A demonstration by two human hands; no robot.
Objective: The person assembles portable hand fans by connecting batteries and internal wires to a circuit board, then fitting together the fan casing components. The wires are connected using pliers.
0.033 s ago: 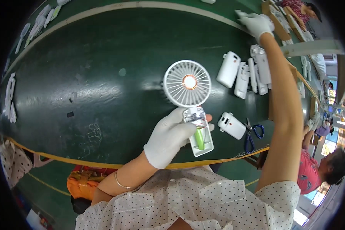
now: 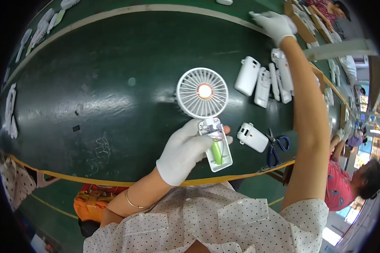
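My left hand (image 2: 180, 155), in a white glove, is closed around the handle of a white handheld fan (image 2: 193, 101). The fan's round grille points away from me over the table. Its handle is open on the upper side, showing wires and a green cylindrical battery (image 2: 217, 153) inside the white shell; my thumb lies over the wires. My gloved right hand (image 2: 275, 28) is stretched out to the far right, over the pale strip at the table's far side. Its fingers extend leftward, and I see nothing held in them.
A white handle cover (image 2: 252, 137) lies right of the fan, beside blue-handled cutting pliers (image 2: 278, 145). Several white casings (image 2: 247, 76) lie under my right forearm. Cardboard boxes (image 2: 299, 22) with parts stand far right. White parts (image 2: 11, 110) rest at the left edge. Other people sit to the right.
My right hand has shifted slightly to the left and away from me. The whole view has shifted a little; my left hand keeps its hold on the fan.
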